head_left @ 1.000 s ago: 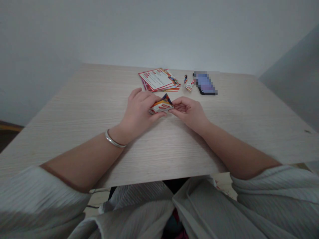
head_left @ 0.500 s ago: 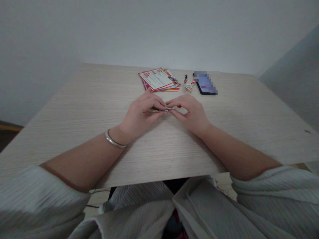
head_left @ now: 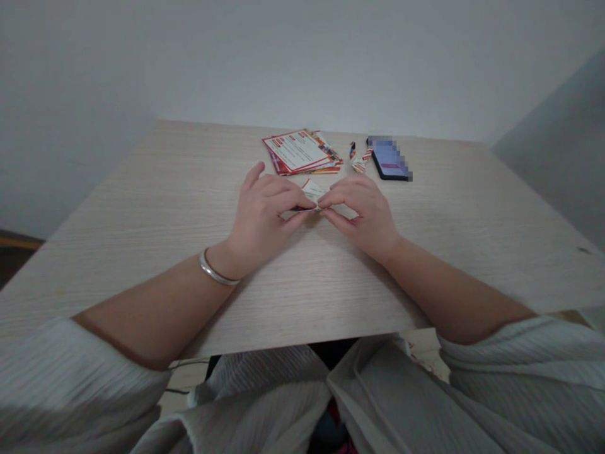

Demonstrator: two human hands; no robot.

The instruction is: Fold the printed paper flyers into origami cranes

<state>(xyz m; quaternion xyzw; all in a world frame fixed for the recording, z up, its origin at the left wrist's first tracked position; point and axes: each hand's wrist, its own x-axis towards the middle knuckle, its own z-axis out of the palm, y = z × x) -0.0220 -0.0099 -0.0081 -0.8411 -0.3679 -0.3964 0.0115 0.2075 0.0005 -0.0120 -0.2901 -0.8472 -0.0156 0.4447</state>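
My left hand (head_left: pixel 269 205) and my right hand (head_left: pixel 362 211) meet over the middle of the table, each pinching the same small piece of folded printed paper (head_left: pixel 312 188). A white part of it with a red edge shows behind the fingertips, between the hands. The thumbs press from the near side, the forefingers from above. My left little finger sticks up and outward. The rest of the paper is hidden by my fingers.
Behind my hands lies a stack of printed sheets (head_left: pixel 302 151) with red borders. To its right are a folded piece of colourful paper (head_left: pixel 358 162) and a black phone (head_left: pixel 390 161), partly pixelated. The pale wooden table (head_left: pixel 142 208) reaches back to a wall.
The paper between my hands has turned, so a white, red-edged part now shows behind my fingertips. My left fingers have shifted and the little finger has lifted. My right hand has barely moved.
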